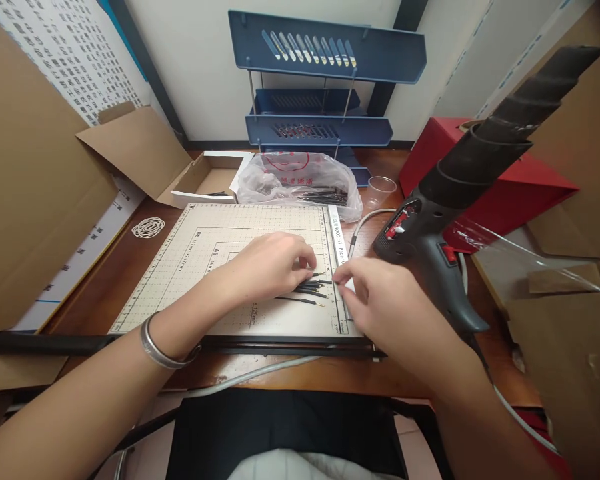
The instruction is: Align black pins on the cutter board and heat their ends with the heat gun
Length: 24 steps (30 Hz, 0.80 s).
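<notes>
On the cream paper cutter board (180, 267) lies a small bunch of thin black pieces (313, 288), some with brass-coloured tips. My left hand (275, 265) rests over the left end of the bunch, its fingers curled together at one of the pieces near the top. My right hand (380, 290) is at the board's right edge, thumb and forefinger pinched at the right end of a thin black piece. One piece lies apart, just below the bunch. The left fingertips partly hide what they touch.
A heat gun (447, 247) stands at the right beside a red box (510, 167). Behind the board are a plastic bag (300, 177) of black pieces, an open carton (215, 175), a clear cup (380, 190) and a blue rack (325, 50). Coiled white cord (149, 227) lies left.
</notes>
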Motion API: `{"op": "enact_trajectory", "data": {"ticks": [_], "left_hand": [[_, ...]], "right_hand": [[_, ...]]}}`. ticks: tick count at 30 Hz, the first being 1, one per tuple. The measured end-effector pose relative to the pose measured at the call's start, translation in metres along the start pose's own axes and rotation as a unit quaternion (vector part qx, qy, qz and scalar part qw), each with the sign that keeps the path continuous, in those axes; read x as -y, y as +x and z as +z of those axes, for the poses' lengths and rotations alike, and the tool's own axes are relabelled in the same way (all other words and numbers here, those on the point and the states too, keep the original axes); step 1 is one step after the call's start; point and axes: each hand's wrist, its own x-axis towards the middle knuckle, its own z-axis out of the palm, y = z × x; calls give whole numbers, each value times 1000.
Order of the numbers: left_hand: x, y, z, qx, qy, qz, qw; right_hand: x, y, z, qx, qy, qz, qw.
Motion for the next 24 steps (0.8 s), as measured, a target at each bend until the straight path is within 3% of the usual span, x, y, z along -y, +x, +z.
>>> {"op": "enact_trajectory", "data": {"ticks": [3, 6, 12, 17, 24], "left_hand": [[3, -3, -2, -11, 17, 1, 1000], [5, -5, -2, -16, 23, 6, 1000], [4, -10, 2, -34, 65, 9, 997], [2, -12, 6, -42, 47, -4, 998], [-4, -4, 14, -46, 11, 4, 999]], "right_hand": [[-3, 19, 0, -16, 3, -9, 1000], [-4, 31, 6, 5, 14, -35, 999], [-8, 31, 10, 10, -4, 16, 1000], [-11, 33, 11, 9, -24, -1, 1000], [-16, 45, 22, -60, -24, 3, 998]]}}
